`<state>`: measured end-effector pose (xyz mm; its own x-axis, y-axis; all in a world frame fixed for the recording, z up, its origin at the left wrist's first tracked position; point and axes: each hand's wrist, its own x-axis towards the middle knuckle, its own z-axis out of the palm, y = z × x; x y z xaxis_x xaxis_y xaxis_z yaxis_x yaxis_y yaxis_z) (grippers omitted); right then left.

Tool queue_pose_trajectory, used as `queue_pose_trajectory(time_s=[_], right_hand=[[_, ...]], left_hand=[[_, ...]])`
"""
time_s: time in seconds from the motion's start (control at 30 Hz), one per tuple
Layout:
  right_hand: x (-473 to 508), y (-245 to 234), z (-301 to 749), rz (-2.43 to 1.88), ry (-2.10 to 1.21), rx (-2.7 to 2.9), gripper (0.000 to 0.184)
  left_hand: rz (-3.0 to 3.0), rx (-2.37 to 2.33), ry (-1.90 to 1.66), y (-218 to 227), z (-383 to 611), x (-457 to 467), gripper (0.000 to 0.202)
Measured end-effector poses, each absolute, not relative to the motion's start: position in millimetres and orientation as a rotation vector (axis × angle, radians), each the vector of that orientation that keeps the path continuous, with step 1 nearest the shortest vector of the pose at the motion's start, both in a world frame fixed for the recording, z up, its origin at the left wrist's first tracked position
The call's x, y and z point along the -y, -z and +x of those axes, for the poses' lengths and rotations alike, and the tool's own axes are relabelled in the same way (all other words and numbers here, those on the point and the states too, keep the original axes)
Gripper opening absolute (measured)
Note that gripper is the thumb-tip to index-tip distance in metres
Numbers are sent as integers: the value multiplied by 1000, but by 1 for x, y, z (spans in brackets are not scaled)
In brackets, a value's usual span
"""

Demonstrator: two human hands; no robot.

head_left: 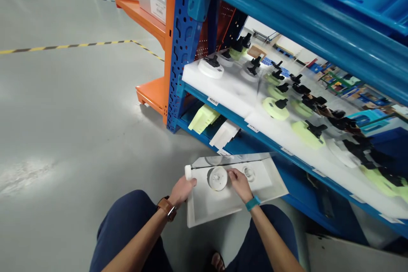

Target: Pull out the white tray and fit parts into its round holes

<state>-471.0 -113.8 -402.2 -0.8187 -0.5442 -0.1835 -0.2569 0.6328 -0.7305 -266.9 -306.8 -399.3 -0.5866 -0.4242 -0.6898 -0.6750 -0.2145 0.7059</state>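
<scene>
A white open tray-like housing [204, 210] is tilted over my knees. Its left end, which carries a small white block at the corner, is gripped by my left hand [183, 190], fingers curled round the edge. Inside the housing is a round white disc [218, 178] with a raised hub and small holes. My right hand [239, 183] is closed at the disc's right rim, thumb and finger pinched there. Just right of those fingers, a white ring-shaped fitting [249, 174] shows on the housing's inner face. The underside of the housing is hidden.
A blue rack [229, 114] stands close on the right, its shelf holding several white and pale-green round parts [276, 108] with black fittings. Lower down lie a pale-green piece [204, 118] and a white piece [225, 134]. Orange shelving [153, 92] juts out at the left of the rack.
</scene>
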Motion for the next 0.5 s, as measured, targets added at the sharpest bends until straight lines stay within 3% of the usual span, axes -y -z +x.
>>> queue_pose_trajectory(time_s=[0.13,0.23,0.37,0.43,0.5], right_hand=[[123,395,-449,-1096,723,-2862,54],[148,378,-428,-1422,239,-2742,41],[178,356,-414,-1358,-357,-2455,26],[176,354,-416,-1303,-407,-2452,30],[162,360,-424,-1261,-247,-2535,33]], left_hand=[[-1318,-1824,-1925,395,-265,305,8],[-1304,-1819,-1925,390,-264,305,9],[-1322,-1816,-1924,386,-264,305,10],[-1311,-1814,-1927,386,-264,305,8],[-1303,-1810,-1927,387,-263,304,7]])
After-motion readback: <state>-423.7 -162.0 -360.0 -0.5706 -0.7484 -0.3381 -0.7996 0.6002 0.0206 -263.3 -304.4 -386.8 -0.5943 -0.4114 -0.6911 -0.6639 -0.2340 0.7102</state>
